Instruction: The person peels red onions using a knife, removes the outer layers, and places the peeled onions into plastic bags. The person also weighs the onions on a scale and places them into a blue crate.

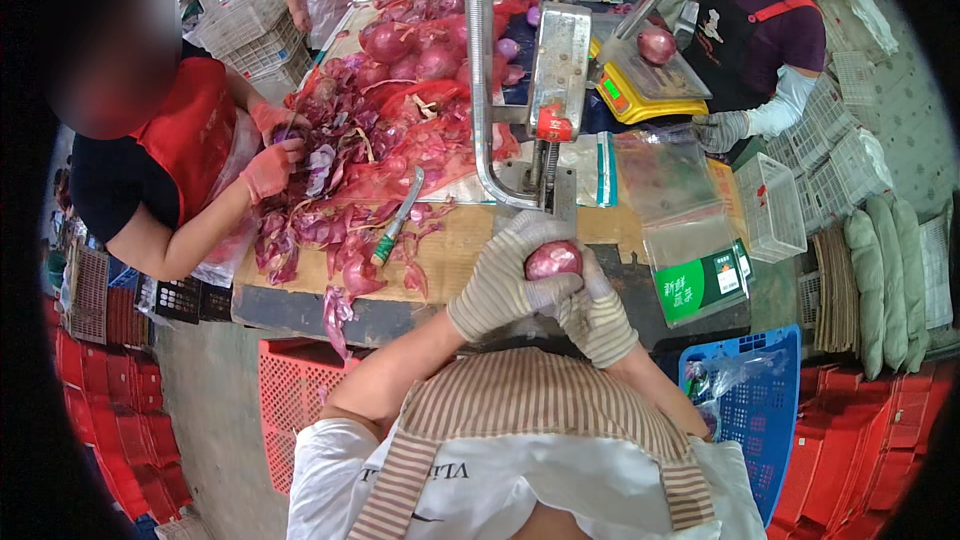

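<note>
Between my two hands, just in front of my chest at the table's near edge, is a red onion (553, 260). My left hand (513, 275), in a pale knit glove, wraps round its left side. From the right, my right hand (598, 312), in a striped, soiled glove, closes against it. Straight beyond my hands stands a metal bag-neck sealer (558, 70) with a bent tube frame. A knife (400, 215) with a green handle lies to the left of my hands. Clear plastic bags (680, 205) with a green printed panel lie to the right.
Red onions (437, 62), net bags and loose skins (330, 130) heap the table's left. At left a co-worker's orange-gloved hands (275, 150) work. At right another co-worker's gloved hand (720, 130) is by a yellow scale (650, 85). Crates stand below: red (285, 410), blue (755, 410).
</note>
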`<state>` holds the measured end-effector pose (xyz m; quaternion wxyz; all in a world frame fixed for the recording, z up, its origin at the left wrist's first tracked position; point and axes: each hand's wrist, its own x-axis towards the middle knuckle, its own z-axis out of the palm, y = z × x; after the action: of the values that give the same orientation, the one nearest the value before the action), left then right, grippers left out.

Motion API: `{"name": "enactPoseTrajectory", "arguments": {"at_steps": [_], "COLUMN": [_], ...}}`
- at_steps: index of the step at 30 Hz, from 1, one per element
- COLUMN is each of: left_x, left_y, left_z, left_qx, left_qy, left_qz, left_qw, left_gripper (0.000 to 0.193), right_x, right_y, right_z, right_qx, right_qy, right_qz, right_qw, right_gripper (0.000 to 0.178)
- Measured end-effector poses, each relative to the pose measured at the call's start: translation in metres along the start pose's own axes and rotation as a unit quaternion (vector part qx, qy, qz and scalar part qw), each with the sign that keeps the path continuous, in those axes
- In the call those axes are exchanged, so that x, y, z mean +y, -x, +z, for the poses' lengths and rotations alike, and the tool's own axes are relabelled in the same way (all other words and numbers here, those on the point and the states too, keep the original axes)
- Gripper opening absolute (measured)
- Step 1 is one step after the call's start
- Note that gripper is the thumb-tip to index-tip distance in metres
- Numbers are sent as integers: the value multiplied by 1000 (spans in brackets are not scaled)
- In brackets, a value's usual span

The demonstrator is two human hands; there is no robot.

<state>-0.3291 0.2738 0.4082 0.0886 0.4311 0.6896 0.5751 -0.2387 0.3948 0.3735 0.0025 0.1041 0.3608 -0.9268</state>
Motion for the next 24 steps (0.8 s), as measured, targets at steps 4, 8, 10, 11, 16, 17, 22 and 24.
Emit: {"name": "enactPoseTrajectory", "arguments": {"at_steps": [4,8,10,11,16,17,22,24], "left_x": [3,-8,-17,-24,0,12,10,9], "left_y": [-1,-8,-10,-15,-18,-22,-34,-39], "left_z": [27,39,41,39,45,55,75,72], "left_qx": [53,72,110,134,68,50,10,51], "left_qy": [129,94,15,-96,-93,-73,-142,-116], "left_qz": [40,2,0,50,82,91,109,46], "left_qw": [989,993,994,985,990,992,984,991], "left_gripper": [25,9,10,10,9,12,10,6], "right_x": [-8,-20,-29,-34,-58,-61,-61,-69], "right_y": [20,25,26,26,29,30,29,29], "right_z": [-13,-24,-32,-36,-58,-58,-72,-78], "right_qx": [-97,-44,-57,-51,-35,4,-14,-90], "right_qy": [-236,-146,-187,-196,-177,-162,-169,-155], "right_qz": [198,159,161,152,123,109,84,92], "right_qw": [947,975,967,967,976,981,982,980], "right_gripper": [72,69,69,70,71,70,68,68]}}
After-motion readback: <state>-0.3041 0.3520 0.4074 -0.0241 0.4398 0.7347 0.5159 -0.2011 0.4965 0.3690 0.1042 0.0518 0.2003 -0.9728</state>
